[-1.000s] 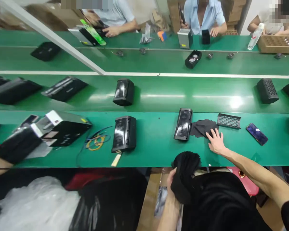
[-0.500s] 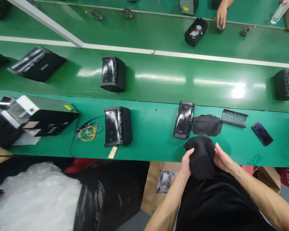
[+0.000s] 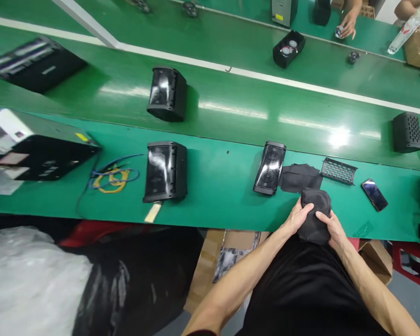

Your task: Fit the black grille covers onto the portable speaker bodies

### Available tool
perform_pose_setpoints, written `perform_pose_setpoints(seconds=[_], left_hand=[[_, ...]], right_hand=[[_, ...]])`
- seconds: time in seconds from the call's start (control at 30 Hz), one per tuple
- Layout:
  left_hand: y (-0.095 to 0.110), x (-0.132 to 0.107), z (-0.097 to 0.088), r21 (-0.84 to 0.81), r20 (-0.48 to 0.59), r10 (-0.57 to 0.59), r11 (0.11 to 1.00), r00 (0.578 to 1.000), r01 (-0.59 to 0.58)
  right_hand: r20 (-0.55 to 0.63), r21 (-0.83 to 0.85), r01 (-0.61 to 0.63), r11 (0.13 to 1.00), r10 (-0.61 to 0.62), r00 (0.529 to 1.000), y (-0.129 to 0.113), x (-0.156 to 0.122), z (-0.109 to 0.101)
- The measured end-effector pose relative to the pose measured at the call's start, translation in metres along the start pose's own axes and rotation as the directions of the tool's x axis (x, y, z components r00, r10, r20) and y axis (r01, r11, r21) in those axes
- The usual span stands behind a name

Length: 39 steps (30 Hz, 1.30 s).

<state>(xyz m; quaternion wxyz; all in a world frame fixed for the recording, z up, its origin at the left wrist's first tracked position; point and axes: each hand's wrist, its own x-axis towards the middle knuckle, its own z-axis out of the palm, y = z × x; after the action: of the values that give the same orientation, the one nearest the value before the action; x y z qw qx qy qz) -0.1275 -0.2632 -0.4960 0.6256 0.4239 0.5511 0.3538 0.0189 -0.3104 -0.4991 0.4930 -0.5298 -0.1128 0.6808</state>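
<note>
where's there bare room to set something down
Near bench: widest between the speaker and glossy panel, save a speck; smaller, right of the phone. Crowded: panel, cloth sheets and grille sit close together, with left hand and right hand holding black cloth in front.

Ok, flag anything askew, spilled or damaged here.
The blue and yellow cords lie loosely tangled on the left of the near table, and the black sheets beside the grille have misaligned edges. No spill or damage shows.

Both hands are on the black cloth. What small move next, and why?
I'd probably ease the black cloth forward over the green bench: the left hand and right hand both grip it, and in view it overlaps the near edge.
</note>
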Motion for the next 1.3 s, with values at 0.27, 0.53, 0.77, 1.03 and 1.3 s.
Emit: perform_pose_setpoints(seconds=[0.27, 0.53, 0.77, 1.03, 1.3], left_hand=[[0.002, 0.018, 0.035, 0.100, 0.062, -0.034, 0.995, 0.997, 0.028], [-0.023, 0.015, 0.024, -0.251, 0.159, 0.033, 0.968, 0.987, 0.008], [-0.043, 0.035, -0.020, -0.653, 0.362, -0.235, 0.627, 0.902, 0.425], [-0.034, 0.035, -0.034, -0.636, 0.377, -0.231, 0.640, 0.897, 0.432], [-0.023, 0.026, -0.032, -0.570, 0.355, -0.274, 0.694, 0.894, 0.440]], right_hand=[[-0.138, -0.068, 0.167, 0.984, -0.175, 0.975, -0.017, 0.003, -0.040], [-0.006, -0.793, 0.420, 0.441, -0.695, 0.719, -0.019, 0.009, -0.026], [0.457, -0.729, 0.621, 0.287, -0.471, 0.755, 0.018, 0.002, 0.028], [0.093, -0.673, 0.471, 0.571, -0.566, 0.819, -0.036, 0.022, -0.009], [0.219, -0.399, 0.141, 0.906, -0.055, 0.974, -0.027, 0.040, -0.001]])
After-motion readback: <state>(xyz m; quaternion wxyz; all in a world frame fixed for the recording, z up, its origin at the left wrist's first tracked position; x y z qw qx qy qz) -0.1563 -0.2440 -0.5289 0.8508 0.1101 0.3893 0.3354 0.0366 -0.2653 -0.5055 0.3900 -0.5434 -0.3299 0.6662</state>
